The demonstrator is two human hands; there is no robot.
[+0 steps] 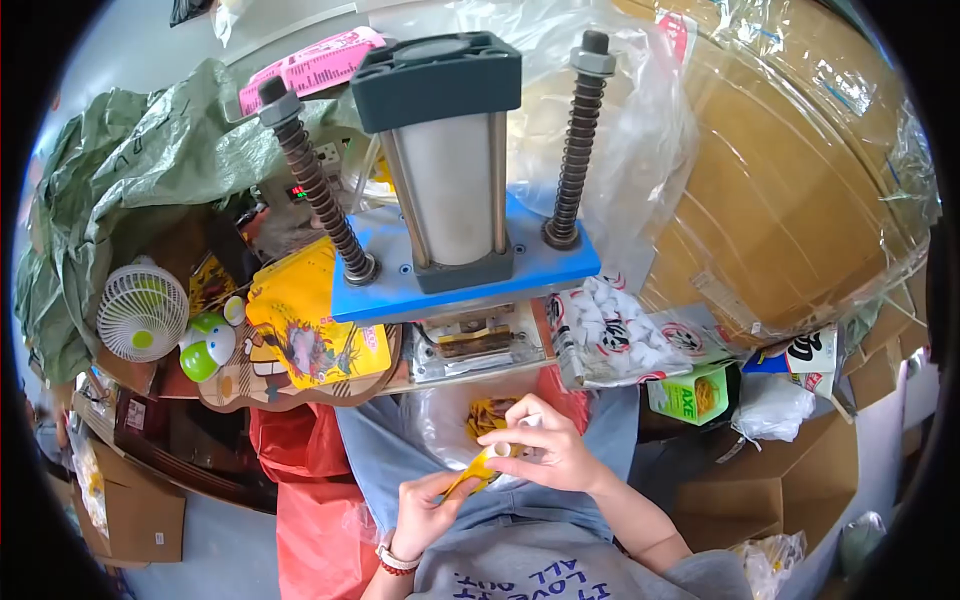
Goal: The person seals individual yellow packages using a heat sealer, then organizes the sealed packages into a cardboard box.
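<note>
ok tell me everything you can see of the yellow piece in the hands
The yellow piece is small, thin and flat, seemingly plastic, tilted up to the right. The left hand pinches its lower end; the right hand holds the upper end, by a small white bit. It is held just above a clear bag of similar yellow bits.

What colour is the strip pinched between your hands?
Yellow; the strip shows best in the head view, between left hand and right hand.

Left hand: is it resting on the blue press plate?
No, the left hand pinches a yellow piece above the lap, well below the blue press plate, close to the right hand.
</note>
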